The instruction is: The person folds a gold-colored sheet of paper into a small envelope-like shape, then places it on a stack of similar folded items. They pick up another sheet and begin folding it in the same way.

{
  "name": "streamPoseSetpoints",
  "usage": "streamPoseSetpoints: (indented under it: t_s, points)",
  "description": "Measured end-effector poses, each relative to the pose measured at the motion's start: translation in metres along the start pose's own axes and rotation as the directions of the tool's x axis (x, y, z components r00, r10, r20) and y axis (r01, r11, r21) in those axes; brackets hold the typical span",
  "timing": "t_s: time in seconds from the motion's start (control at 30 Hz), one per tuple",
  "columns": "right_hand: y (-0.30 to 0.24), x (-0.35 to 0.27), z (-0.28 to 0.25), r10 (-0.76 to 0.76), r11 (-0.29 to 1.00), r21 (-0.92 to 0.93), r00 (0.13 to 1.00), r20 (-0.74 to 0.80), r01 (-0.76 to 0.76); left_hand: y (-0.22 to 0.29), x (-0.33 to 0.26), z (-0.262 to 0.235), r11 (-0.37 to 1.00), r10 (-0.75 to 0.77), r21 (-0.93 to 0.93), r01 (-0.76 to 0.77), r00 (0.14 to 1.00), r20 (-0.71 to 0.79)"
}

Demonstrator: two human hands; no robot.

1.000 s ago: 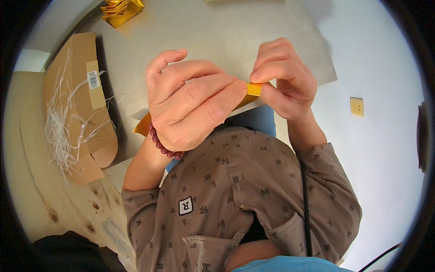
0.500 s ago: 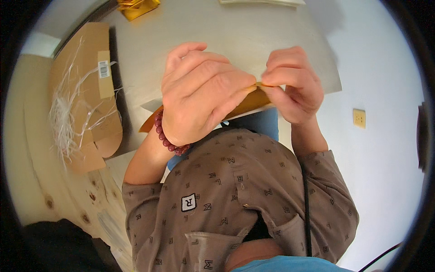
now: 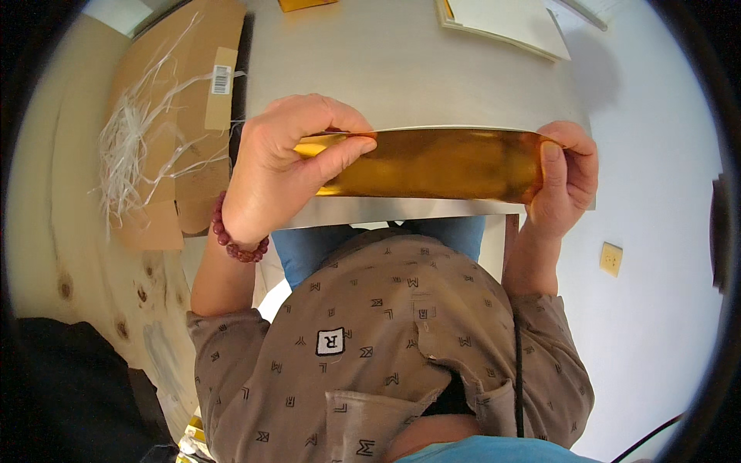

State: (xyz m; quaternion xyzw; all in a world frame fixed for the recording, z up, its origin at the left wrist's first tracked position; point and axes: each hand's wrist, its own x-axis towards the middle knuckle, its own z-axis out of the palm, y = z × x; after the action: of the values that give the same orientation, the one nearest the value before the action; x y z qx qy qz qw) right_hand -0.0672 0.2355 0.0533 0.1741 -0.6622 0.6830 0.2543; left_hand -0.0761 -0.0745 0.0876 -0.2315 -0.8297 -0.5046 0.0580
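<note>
A shiny gold foil-like sheet (image 3: 448,163), long and narrow as it faces me, stretches between my hands over the front edge of the table. My left hand (image 3: 297,154), with a dark red bead bracelet (image 3: 235,247) at its wrist, pinches the sheet's upper edge between thumb and fingers. At the right end, my right hand (image 3: 567,174) grips the sheet with the thumb on its near face and the fingers behind. Part of the sheet's left end is hidden behind my left hand. A pale edge runs along its top.
The grey table (image 3: 370,62) bears a stack of white sheets (image 3: 505,27) at the far right and a gold folded piece (image 3: 305,4) at the far edge. On the left stands a cardboard box (image 3: 193,139) with tangled clear plastic strands (image 3: 131,147). A wall socket (image 3: 610,259) is at right.
My hands have moved apart, the left leftward and the right to the right and down. The gold sheet, mostly hidden before, now shows its broad face between them.
</note>
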Motion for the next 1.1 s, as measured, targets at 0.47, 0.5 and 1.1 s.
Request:
streamPoseSetpoints:
  t_s: [0.47, 0.5, 1.1]
  points:
    - [0.009, 0.004, -0.01, 0.183, 0.976, 0.137, 0.981, -0.07, -0.172, -0.001, -0.001, -0.022, 0.946, -0.175, -0.253, 0.204, 0.976, 0.132]
    - [0.01, 0.005, -0.01, 0.189, 0.972, 0.159, 0.978, -0.083, -0.174, -0.002, -0.001, -0.023, 0.951, -0.154, -0.249, 0.181, 0.98, 0.124]
    - [0.018, 0.004, -0.015, 0.295, 0.955, -0.002, 0.954, -0.054, -0.296, -0.023, -0.004, -0.021, 0.917, -0.26, -0.265, 0.297, 0.951, 0.169]
